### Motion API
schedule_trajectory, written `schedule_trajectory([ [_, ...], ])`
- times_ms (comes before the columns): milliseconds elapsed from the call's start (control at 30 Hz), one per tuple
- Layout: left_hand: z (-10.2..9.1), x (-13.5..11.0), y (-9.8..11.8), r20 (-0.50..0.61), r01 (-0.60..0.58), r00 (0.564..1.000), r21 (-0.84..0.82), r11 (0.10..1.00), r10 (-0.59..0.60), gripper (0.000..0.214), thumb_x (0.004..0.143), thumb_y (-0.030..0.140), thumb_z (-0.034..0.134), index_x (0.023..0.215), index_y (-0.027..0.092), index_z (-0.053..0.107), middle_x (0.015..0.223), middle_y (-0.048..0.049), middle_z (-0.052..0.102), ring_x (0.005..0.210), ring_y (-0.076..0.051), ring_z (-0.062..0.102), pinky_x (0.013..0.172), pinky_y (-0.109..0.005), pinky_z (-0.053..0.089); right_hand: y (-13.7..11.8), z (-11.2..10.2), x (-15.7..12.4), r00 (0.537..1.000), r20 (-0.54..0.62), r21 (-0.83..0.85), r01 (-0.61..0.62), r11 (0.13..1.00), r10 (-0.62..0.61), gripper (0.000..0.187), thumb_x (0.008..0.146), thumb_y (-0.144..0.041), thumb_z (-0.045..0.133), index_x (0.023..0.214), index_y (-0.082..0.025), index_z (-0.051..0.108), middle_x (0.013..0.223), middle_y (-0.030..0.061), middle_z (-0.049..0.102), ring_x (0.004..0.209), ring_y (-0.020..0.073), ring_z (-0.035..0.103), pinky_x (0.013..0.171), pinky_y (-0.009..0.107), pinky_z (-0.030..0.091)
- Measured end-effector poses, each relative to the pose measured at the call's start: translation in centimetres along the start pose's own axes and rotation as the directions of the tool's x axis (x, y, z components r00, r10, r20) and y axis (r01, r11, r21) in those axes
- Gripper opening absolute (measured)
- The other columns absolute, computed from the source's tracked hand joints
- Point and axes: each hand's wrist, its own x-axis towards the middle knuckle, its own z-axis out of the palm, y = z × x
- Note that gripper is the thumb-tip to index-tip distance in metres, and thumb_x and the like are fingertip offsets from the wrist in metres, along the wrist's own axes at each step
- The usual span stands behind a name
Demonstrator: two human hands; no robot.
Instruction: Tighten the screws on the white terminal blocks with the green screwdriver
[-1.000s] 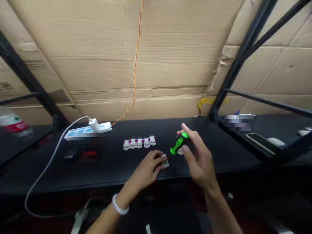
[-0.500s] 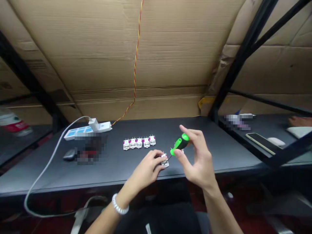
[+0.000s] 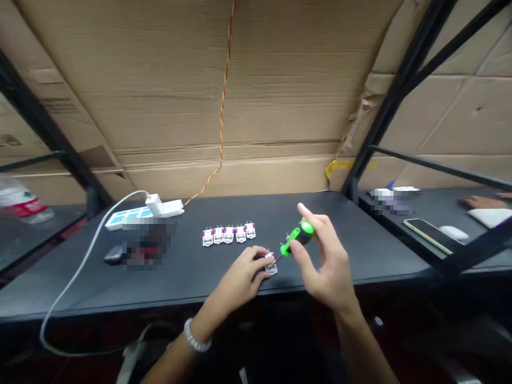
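My left hand [image 3: 243, 273] pins a small white-and-purple part with metal pins [image 3: 271, 265] to the dark tabletop, its fingers closed on the part's left side. In my right hand [image 3: 328, 269] is a screwdriver with a green and black handle [image 3: 298, 238], held between thumb and fingers. Its thin shaft slants down to the left, and the tip meets the part near my left fingertips; the exact contact is too small to make out. Several similar white-and-purple parts [image 3: 228, 234] stand in a row farther back. Another small pale piece is mostly hidden behind the screwdriver.
A white power strip [image 3: 172, 208] with a plugged-in charger [image 3: 153, 204] lies at the back left; its white cable [image 3: 90, 250] loops over the front edge. A dark mouse [image 3: 114, 255] sits nearby. Black shelf posts [image 3: 370, 138] flank the table [image 3: 180, 282]. A phone [image 3: 432, 234] lies right.
The screwdriver's handle and my right hand have shifted slightly to the right, with the index finger moved a little. My left hand and the part stay put.
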Motion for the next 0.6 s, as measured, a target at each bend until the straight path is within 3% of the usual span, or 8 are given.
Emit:
schedule_trajectory([
  [133,0.05,0.02,-0.03,0.011,0.007,1.0,0.007,1.0,-0.007,0.029,0.104,0.018,0.064,0.132,0.023,0.07,0.135,-0.0101,0.065,0.125,-0.026,0.063,0.111,-0.045,0.057,0.0,-0.16,-0.02,0.998,0.053,0.085,0.033,0.996,-0.038,0.058,0.106,-0.022,0.052,0.163,-0.029,0.045,0.129,0.0095,0.064,0.119,0.0251,0.062,0.103,0.043,0.053],
  [300,0.07,-0.02,-0.04,0.015,0.009,1.0,0.014,1.0,-0.009,0.032,0.104,0.018,0.063,0.135,0.024,0.069,0.137,-0.0103,0.064,0.126,-0.026,0.063,0.112,-0.046,0.057,-0.27,-0.03,0.18,1.0,-0.003,-0.006,0.023,1.0,-0.023,0.056,0.099,-0.024,0.068,0.154,-0.028,0.057,0.116,0.0073,0.061,0.105,0.0228,0.063,0.092,0.039,0.056],
  [600,-0.14,0.07,0.15,0.027,0.024,0.999,0.012,1.0,-0.024,0.033,0.104,0.018,0.064,0.136,0.024,0.069,0.137,-0.01,0.064,0.127,-0.026,0.062,0.113,-0.046,0.056,0.26,-0.23,0.06,0.998,-0.058,-0.003,0.031,1.0,-0.031,0.057,0.099,-0.022,0.068,0.155,-0.027,0.056,0.114,0.0066,0.061,0.107,0.0224,0.063,0.094,0.038,0.054],
])
